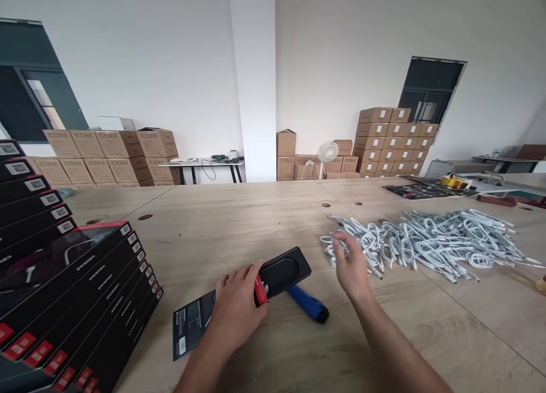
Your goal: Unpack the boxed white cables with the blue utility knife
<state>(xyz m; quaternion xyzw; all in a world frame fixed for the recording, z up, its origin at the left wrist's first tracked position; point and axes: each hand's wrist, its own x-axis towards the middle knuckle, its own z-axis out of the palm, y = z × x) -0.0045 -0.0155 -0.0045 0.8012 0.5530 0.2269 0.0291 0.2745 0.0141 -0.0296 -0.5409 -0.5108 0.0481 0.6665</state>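
Boxes (77,302) stacked left, tray (281,272) centre (over cutter (309,305)), cables (426,242) right

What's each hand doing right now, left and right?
Left hand: closed on the black tray.
Right hand: open, fingers at the white cables.

Packing warehouse, stacked cartons (394,140), boxed goods (81,302), wooden worktable (239,222)
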